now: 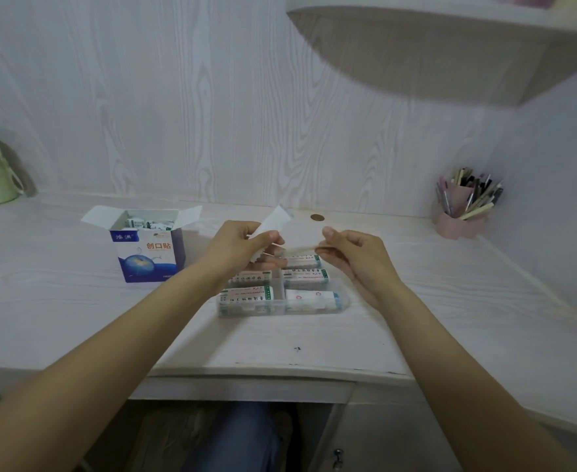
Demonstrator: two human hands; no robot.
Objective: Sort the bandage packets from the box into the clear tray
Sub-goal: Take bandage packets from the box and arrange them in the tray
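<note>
Looking down from the head camera, the left hand [242, 245] pinches a small sheaf of white bandage packets [270, 223], thumb curled over their lower part so the upper ends fan up and away from the palm. The right hand [351, 248] pinches one end of a single thin packet [299, 249] that lies almost level between the two hands, just above the far side of the clear tray [280, 306]. That tray sits on the white surface [75, 301] and already holds printed packets in its compartments, near and far. The open box [149, 245] stands to the left of the tray, well apart from it, with more packets showing inside.

These packets look feather-light, flat and papery, so they should bend and flutter rather than resist; the smooth wrappers are likely to slide over one another, and a loose sheaf could spill. A fingertip pinch near one short end, as both hands have now, seems right for lowering one flat into a compartment. Little force is needed; crushing would only crease the wrapper.
</note>
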